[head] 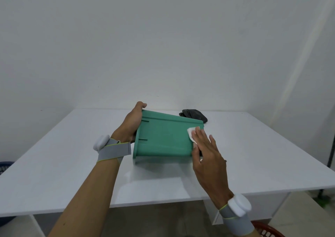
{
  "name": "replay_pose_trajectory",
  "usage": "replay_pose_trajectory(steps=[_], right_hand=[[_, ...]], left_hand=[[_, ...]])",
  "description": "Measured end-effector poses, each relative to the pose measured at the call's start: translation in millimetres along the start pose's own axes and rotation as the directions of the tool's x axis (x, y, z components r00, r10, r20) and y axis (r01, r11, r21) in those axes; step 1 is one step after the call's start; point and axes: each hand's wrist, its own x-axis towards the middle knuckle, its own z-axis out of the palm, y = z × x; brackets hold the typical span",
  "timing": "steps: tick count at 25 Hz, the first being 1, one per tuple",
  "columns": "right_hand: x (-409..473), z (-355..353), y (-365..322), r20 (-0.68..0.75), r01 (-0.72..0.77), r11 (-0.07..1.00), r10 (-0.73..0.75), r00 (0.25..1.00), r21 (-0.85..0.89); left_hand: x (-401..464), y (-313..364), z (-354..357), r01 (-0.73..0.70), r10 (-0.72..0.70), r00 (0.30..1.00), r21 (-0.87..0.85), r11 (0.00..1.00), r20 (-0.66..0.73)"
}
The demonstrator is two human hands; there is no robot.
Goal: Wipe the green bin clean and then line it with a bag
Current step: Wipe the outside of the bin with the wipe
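Observation:
The green bin (163, 139) lies on its side on the white table (72, 164), its rim to the left and its base to the right. My left hand (131, 122) grips the rim end, thumb over the top edge. My right hand (204, 149) lies flat on the bin's upper side near the base, fingers straight, pressing a small white wipe (191, 133) against the plastic. A crumpled black bag (194, 115) lies on the table behind the bin's base end.
The table's front edge runs just below my forearms. A blue basket (5, 166) shows at the far left below the table, and a red basket (266, 231) at the bottom right. White walls close in behind and to the right.

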Motion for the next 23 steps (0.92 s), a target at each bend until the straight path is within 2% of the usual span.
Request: replay_pose_trajectory(steps=[5, 14, 23], right_hand=[[-5.2, 12.6, -25.2, -0.019, -0.071, 0.996, 0.072, 0.997, 0.047], [-12.7, 46.9, -103.4, 0.059, 0.157, 0.984, -0.162, 0.985, 0.085], [-14.7, 28.6, -72.3, 0.077, 0.261, 0.963, -0.266, 0.961, 0.069]], left_hand=[[-1.0, -1.3, 2.3, -0.011, 0.011, 0.999, -0.009, 1.000, -0.036], [1.3, -5.6, 3.4, -0.039, 0.039, 0.997, -0.013, 0.999, -0.060], [-0.9, -4.8, 1.6, -0.015, 0.015, 1.000, -0.019, 1.000, -0.002]])
